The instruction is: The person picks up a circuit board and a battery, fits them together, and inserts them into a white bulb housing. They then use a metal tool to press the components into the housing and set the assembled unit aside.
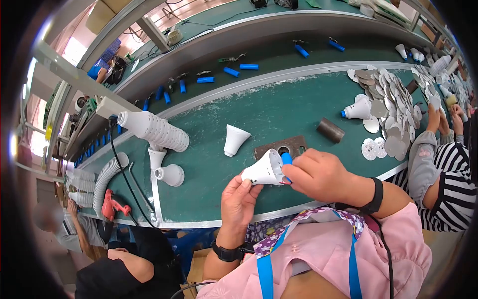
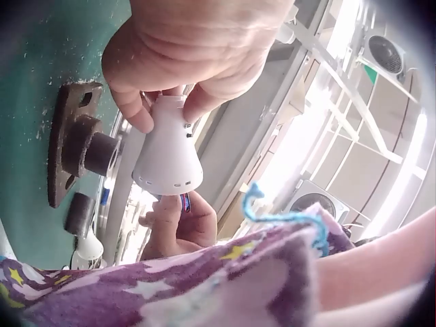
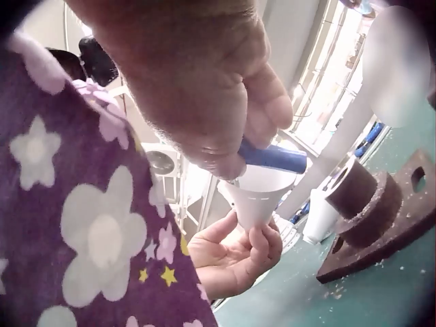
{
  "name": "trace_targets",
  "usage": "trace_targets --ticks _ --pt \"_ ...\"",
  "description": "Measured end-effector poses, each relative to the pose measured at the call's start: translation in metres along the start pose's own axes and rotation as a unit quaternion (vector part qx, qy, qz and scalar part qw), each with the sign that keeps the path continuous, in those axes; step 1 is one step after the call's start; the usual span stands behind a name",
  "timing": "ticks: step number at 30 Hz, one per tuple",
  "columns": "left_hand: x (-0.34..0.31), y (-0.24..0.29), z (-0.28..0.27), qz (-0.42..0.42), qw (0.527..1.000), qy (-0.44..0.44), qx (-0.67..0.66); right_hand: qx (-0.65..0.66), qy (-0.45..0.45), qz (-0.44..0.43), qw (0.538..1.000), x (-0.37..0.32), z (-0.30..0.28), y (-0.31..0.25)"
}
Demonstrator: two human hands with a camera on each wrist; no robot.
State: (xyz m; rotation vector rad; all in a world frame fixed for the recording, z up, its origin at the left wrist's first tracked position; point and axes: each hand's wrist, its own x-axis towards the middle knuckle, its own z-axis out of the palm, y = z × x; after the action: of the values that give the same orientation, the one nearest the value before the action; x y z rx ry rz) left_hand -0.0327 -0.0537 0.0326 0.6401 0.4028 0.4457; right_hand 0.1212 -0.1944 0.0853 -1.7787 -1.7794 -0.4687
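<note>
A white cone-shaped housing [image 1: 263,169] is tilted, its wide mouth facing right; my left hand [image 1: 238,204] pinches its narrow end between thumb and fingers. At the mouth, my right hand [image 1: 321,175] holds a blue cylinder [image 1: 286,159], seen lying across the rim in the right wrist view [image 3: 274,158]. Thin red and blue wires [image 2: 186,202] show below the wide rim in the left wrist view. Just behind the housing lies a brown metal plate with a round collar [image 1: 301,144]. Whether the cylinder touches the rim cannot be told.
A white cone [image 1: 235,140] stands beyond my left hand; stacked cones [image 1: 154,130] are further left, near a red tool [image 1: 113,204]. A dark metal tube [image 1: 330,130], a cone with a blue end [image 1: 357,108] and piled discs [image 1: 393,109] lie right. Blue cylinders line the back. People sit on both sides.
</note>
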Motion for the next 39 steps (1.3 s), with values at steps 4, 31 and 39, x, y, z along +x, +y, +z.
trace_targets --ticks 4,31,39 --pt "-0.001 -0.003 0.003 -0.001 1.0 -0.024 0.018 -0.036 0.017 -0.048 0.998 0.002 -0.006 -0.008" --pt "0.058 -0.028 0.039 0.065 0.903 -0.072 0.419 -0.047 -0.224 -0.066 0.971 0.049 -0.021 0.051" --pt "0.063 -0.035 0.016 0.073 0.88 -0.068 0.464 -0.028 -0.256 -0.087 0.962 0.061 -0.008 0.044"
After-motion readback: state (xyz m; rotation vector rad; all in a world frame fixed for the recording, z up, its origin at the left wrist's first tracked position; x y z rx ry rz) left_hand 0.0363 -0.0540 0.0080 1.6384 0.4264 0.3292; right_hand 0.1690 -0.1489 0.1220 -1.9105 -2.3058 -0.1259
